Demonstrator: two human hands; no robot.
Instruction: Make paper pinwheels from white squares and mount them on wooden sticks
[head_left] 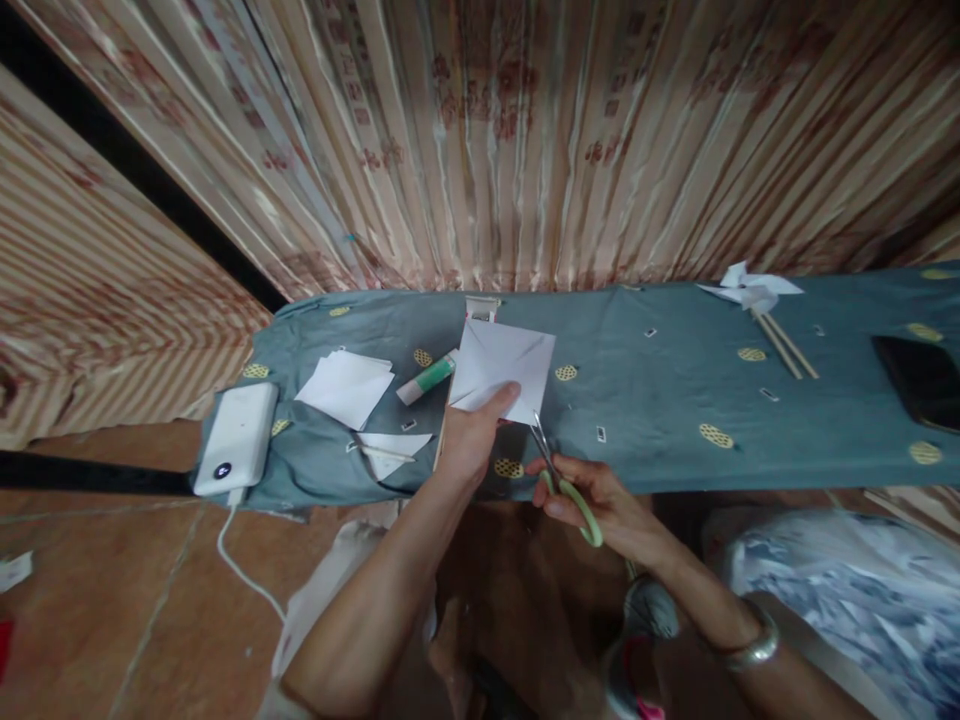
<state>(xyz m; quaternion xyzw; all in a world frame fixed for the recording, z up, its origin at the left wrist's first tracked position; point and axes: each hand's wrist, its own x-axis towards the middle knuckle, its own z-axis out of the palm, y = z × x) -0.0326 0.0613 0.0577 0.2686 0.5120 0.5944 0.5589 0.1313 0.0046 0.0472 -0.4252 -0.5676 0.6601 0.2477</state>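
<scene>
My left hand pinches the lower edge of a white creased paper square, holding it up above the blue-grey cloth of the table. My right hand grips green-handled scissors, whose blades point up toward the paper's lower right corner. The blade tips sit just below the paper, close to my left thumb.
On the cloth lie a glue stick, a stack of white paper sheets, paper offcuts, a white power bank with a cable, a paper pinwheel with wooden sticks and a dark phone. A striped curtain hangs behind.
</scene>
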